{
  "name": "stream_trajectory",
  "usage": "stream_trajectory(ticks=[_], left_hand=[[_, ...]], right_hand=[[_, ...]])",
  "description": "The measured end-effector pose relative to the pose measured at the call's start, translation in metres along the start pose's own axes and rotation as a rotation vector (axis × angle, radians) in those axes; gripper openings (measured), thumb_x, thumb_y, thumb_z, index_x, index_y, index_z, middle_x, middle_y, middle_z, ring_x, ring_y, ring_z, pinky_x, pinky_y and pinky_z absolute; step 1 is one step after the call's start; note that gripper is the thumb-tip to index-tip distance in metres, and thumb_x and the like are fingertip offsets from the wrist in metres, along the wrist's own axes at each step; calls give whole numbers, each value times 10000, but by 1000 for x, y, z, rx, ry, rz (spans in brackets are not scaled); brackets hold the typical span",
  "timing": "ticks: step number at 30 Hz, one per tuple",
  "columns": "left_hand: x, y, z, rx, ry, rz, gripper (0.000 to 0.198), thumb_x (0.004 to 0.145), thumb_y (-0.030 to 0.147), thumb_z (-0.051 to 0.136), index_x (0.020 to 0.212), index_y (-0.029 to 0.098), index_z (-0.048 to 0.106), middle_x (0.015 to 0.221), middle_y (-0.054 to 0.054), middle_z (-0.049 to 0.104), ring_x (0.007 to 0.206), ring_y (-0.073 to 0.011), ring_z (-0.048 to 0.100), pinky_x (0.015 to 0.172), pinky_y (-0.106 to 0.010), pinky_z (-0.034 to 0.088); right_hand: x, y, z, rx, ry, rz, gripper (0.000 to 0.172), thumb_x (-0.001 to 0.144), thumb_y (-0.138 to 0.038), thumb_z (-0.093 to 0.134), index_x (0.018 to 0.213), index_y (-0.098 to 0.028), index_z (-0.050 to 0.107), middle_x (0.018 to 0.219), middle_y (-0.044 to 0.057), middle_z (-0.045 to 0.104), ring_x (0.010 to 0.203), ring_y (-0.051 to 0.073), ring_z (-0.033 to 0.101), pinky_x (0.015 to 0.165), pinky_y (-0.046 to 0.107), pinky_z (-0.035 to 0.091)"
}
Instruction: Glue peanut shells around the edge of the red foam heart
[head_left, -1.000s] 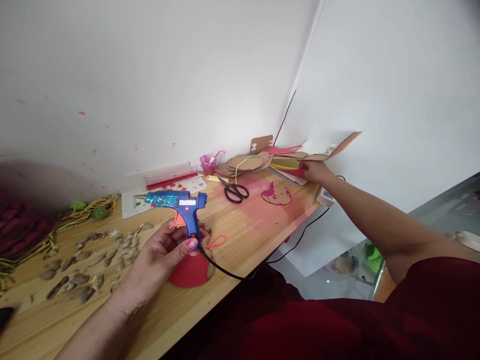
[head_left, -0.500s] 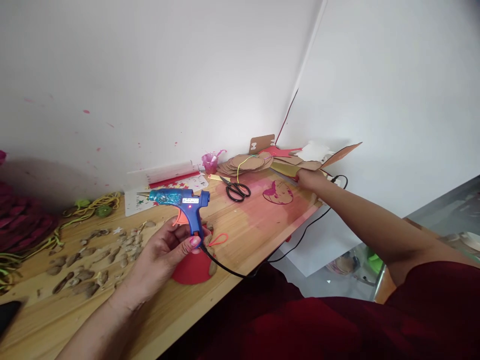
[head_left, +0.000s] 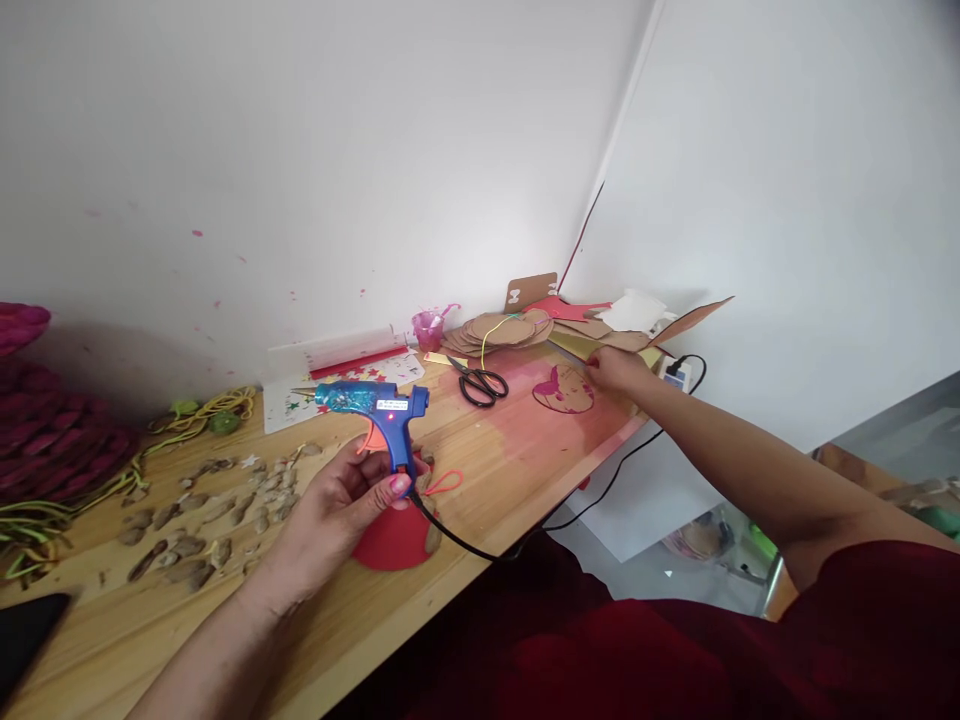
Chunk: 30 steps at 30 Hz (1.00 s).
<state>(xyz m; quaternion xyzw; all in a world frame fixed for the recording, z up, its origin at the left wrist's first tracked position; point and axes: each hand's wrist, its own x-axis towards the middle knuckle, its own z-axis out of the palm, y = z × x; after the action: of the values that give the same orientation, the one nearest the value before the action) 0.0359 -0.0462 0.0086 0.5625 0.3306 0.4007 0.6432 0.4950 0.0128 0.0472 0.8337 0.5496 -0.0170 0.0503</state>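
Observation:
My left hand is closed around the lower handle of a blue hot glue gun. Its nozzle points left, its orange trigger is free of my fingers, and a small red light glows on its side. Directly below it lies a red piece with an orange loop and peanut shells along its edge, partly covered by my hand. Far to the right, my right hand reaches to the cardboard pile beside a yellowish sheet. Its fingers are bent together, and what they grip is hidden.
Black-handled scissors lie mid-table near a paint-marked cardboard round. Cardboard rounds and a pink-stained cup stand by the wall. Peanut shells are scattered at left. The gun's black cord hangs over the table edge toward a power strip.
The whole view has shifted slightly, so things appear further right and the power strip shows more. My right hand has drawn back a little from the pile; my left still holds the glue gun.

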Motion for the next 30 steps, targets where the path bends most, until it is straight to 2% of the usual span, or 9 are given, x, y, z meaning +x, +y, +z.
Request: stream_trajectory(ticks=[8, 13, 19, 20, 22, 23, 26, 28, 30], left_hand=[[-2, 0, 0, -14, -13, -23, 479, 809, 389, 807, 1200, 205, 601, 1292, -132, 702, 1163, -296, 682, 971, -390, 550], [-1, 1, 1, -30, -35, -45, 449, 840, 379, 778, 1200, 196, 583, 1298, -149, 691, 1143, -290, 684, 864, -358, 565], [0, 1, 6, -104, -56, -6, 428, 801, 324, 816, 1132, 181, 585, 1152, -131, 734, 1008, -241, 707, 824, -337, 540], [1, 1, 6, -116, -58, -10, 444, 787, 312, 828, 1130, 177, 580, 1139, -130, 734, 1001, -233, 703, 828, -335, 534], [1, 2, 7, -139, -66, -13, 474, 758, 294, 852, 1120, 168, 572, 1132, -134, 731, 1008, -225, 695, 864, -343, 524], [1, 2, 7, -147, -68, -15, 485, 751, 287, 857, 1120, 165, 567, 1133, -137, 729, 1024, -225, 690, 891, -351, 517], [1, 2, 8, -168, -72, -20, 518, 745, 278, 865, 1133, 172, 539, 1121, -137, 734, 1059, -232, 687, 934, -367, 504], [2, 3, 8, -181, -75, -19, 544, 745, 271, 867, 1145, 187, 507, 1110, -135, 741, 1071, -241, 692, 935, -371, 501], [3, 3, 9, -186, -71, -8, 550, 753, 265, 864, 1138, 201, 476, 1109, -136, 746, 1074, -246, 696, 912, -360, 502]], right_hand=[[6, -5, 4, 23, -49, 50, 330, 973, -352, 628, 1262, -191, 628, 1280, 100, 643, 1063, 235, 662, 887, 445, 574], [11, -14, -1, 34, -125, 92, 339, 965, -351, 643, 1259, -183, 630, 1268, 100, 646, 1058, 239, 666, 877, 435, 577], [9, -21, -16, 60, -189, 46, 320, 971, -373, 625, 1224, -181, 657, 1278, 80, 648, 1068, 263, 659, 896, 434, 572], [7, -20, -19, 61, -208, 45, 267, 992, -353, 596, 1214, -219, 659, 1293, 92, 644, 1060, 224, 657, 903, 423, 569], [0, -14, -23, 84, -233, 18, 362, 957, -362, 652, 1242, -140, 636, 1248, 108, 653, 1050, 253, 668, 878, 440, 575], [-5, -10, -25, 92, -247, 22, 349, 959, -362, 649, 1234, -148, 638, 1228, 101, 661, 1028, 242, 673, 863, 433, 580], [-26, 7, -28, 144, -267, 46, 251, 972, -357, 634, 1099, -144, 671, 1035, 57, 704, 835, 170, 688, 729, 344, 593], [-43, 19, -29, 204, -223, 75, 152, 958, -278, 650, 875, -153, 678, 732, 2, 681, 565, 106, 619, 550, 257, 535], [-62, 30, -28, 296, -125, 79, 291, 812, -71, 735, 576, -183, 608, 444, 24, 577, 360, 135, 538, 397, 277, 419]])
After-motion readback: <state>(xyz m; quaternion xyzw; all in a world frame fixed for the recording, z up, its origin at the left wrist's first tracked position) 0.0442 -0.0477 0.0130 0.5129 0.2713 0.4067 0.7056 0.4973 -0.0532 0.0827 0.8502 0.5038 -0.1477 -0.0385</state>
